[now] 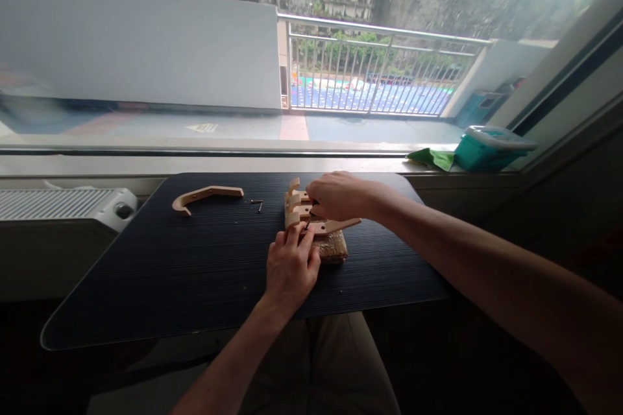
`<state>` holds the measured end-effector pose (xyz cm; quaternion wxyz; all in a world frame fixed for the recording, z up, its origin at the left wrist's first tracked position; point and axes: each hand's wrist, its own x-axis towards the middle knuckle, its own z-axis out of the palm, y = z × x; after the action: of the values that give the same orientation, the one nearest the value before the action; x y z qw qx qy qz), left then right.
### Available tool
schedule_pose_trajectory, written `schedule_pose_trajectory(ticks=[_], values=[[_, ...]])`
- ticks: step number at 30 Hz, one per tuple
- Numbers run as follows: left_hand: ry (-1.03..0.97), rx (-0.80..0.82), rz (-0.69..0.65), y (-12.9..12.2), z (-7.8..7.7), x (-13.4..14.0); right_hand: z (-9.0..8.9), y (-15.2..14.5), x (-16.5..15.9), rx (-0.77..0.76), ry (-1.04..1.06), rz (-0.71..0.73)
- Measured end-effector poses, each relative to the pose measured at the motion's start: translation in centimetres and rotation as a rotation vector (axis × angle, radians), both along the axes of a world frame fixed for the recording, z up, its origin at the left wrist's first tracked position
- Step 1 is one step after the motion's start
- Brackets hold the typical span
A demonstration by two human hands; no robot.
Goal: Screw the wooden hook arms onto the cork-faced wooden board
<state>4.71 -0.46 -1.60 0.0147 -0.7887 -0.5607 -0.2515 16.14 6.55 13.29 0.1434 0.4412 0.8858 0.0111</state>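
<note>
My right hand (341,196) is closed round a screwdriver, with mostly its thin dark shaft (308,220) showing below the fist. The shaft points down at the nearest wooden hook (333,227), close to that hook's curved end. My left hand (291,267) presses its fingers on this hook and against the wooden board (335,249) under it. Farther back on the same board lie more curved wooden hooks (294,201), partly covered by my right hand. One loose wooden hook (214,191) rests on the table to the left, with a few small screws (256,201) beside it.
The dark table (170,285) stands against a window sill (341,164). On the sill at right are a teal box (491,150) with a clear lid and a green cloth (433,158). A white radiator (63,207) is left of the table.
</note>
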Motion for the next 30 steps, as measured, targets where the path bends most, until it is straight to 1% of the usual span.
schedule_pose_trajectory(ticks=[4,8,13,18,21,24,26,30], values=[[-0.002,0.012,0.001,0.0,0.1,0.1,-0.1,-0.1,-0.1,0.014,-0.001,-0.043],[0.004,0.027,0.002,-0.1,0.1,0.1,0.8,-0.8,-0.3,0.017,-0.051,-0.059],[0.01,0.019,0.007,-0.2,0.1,0.1,1.6,-1.1,0.0,-0.005,-0.048,-0.002],[0.002,0.013,0.008,0.0,0.0,0.1,0.9,-0.1,0.4,0.009,-0.008,0.02],[0.0,0.011,0.008,0.0,0.0,0.1,0.1,0.2,-0.1,0.022,0.015,-0.003],[-0.002,0.016,0.011,0.0,0.0,0.2,-0.3,0.1,-0.9,0.08,0.026,-0.04],[-0.001,0.018,0.009,-0.1,0.1,0.2,-0.2,-0.1,-1.3,0.105,0.019,-0.049],[0.0,0.011,0.007,-0.2,0.2,0.2,0.8,-0.7,-1.4,0.058,-0.008,-0.017]])
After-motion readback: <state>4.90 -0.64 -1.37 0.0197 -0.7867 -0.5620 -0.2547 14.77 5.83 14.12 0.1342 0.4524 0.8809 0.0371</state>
